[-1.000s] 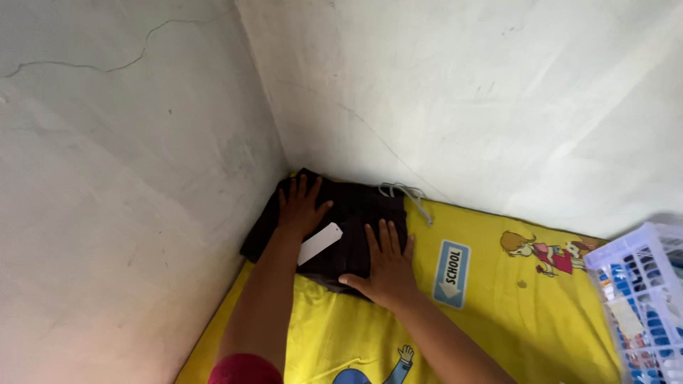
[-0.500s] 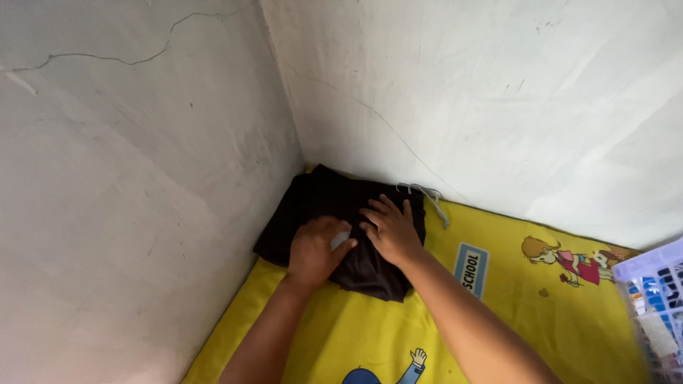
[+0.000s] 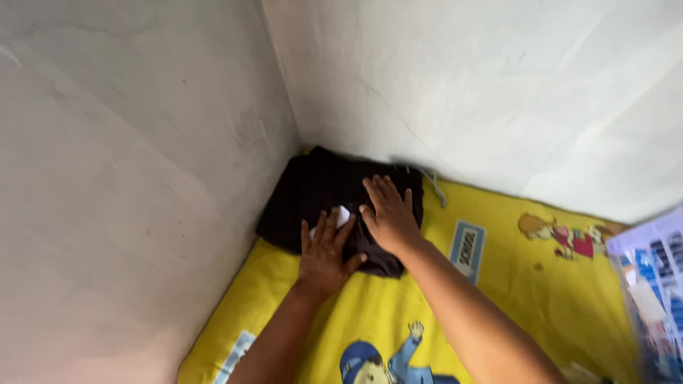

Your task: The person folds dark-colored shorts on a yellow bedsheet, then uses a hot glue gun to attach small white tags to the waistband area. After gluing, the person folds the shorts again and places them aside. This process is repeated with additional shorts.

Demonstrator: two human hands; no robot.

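A dark brown folded garment (image 3: pixel 313 192) lies on a yellow cartoon-print sheet (image 3: pixel 498 284), pushed into the corner where two walls meet. My left hand (image 3: pixel 326 250) rests flat on its near edge, fingers spread, with a small white tag (image 3: pixel 341 215) showing just past the fingertips. My right hand (image 3: pixel 388 213) lies flat on the garment's right part, fingers pointing toward the corner. Both hands press on the cloth and hold nothing. A light drawstring (image 3: pixel 435 186) trails off the garment's right side.
Pale plaster walls (image 3: pixel 142 142) close in on the left and behind. A white plastic laundry basket (image 3: pixel 651 284) with coloured cloth inside stands at the right edge, blurred.
My left hand has flattened out from a curled grip on the garment's near edge, and the white tag shows again. The view has shifted slightly.
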